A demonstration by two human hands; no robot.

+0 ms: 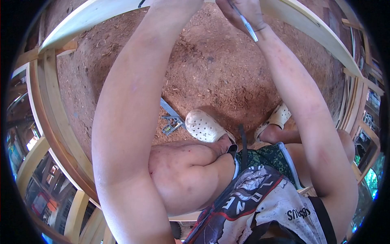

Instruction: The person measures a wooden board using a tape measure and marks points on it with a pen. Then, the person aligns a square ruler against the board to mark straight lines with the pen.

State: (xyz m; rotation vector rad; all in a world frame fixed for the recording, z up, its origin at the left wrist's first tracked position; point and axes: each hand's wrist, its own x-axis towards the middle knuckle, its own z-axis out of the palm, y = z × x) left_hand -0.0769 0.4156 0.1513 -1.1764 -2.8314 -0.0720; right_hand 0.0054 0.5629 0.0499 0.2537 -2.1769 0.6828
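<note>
At the top edge, my right hand (245, 12) is closed around a slim pen (249, 28), whose pale, blue-tinted end sticks out toward my wrist. The hand is beside a long pale wooden board (292, 14) that curves across the top of the wide view. My left arm reaches up to the same board (87, 20). Only the base of my left hand (178, 3) shows at the frame edge, and its fingers are cut off. A small dark piece (141, 3) pokes out beside the left wrist.
A metal combination square (172, 122) lies on the reddish dirt floor (219, 61), next to my cream clog (205, 126). The other clog (278, 118) is to the right. Wooden frame pieces (53, 93) stand at left, with stacked boards (351, 101) at right.
</note>
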